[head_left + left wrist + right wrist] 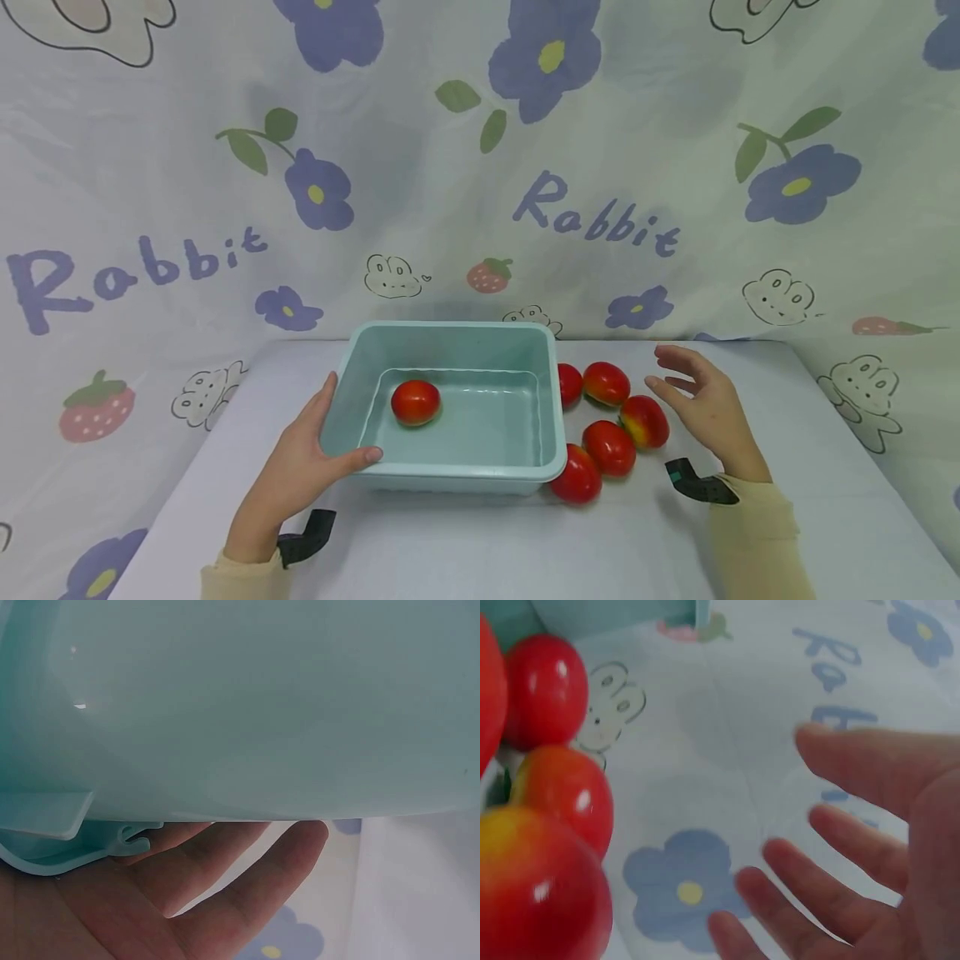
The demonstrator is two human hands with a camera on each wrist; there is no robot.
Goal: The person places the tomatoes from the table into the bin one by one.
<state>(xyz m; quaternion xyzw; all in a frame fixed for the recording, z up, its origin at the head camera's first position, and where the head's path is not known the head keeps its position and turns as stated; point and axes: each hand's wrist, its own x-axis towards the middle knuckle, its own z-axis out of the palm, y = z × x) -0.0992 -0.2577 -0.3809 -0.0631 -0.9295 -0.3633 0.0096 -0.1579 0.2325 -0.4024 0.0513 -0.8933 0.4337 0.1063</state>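
A pale blue-green plastic bin (450,473) stands on the table with one red, rounded fruit (416,402) inside. My left hand (300,454) holds the bin's near left corner, thumb over the front rim and fingers along the left outer wall. In the left wrist view, those fingers (247,892) show beneath the bin's wall (262,712). My right hand (705,404) hovers right of several glossy red fruits with nothing in it, fingers apart and loosely bent. Nearest to it is a red-and-yellow fruit (644,422). The right wrist view also shows empty fingers (795,877) beside the fruits (540,885).
The loose fruits crowd the bin's right side, from a rear one (606,383) to a front one (576,475), partly behind the rim. A white table (465,550) carries everything. Behind it hangs a printed cloth (420,208) with flowers and rabbits.
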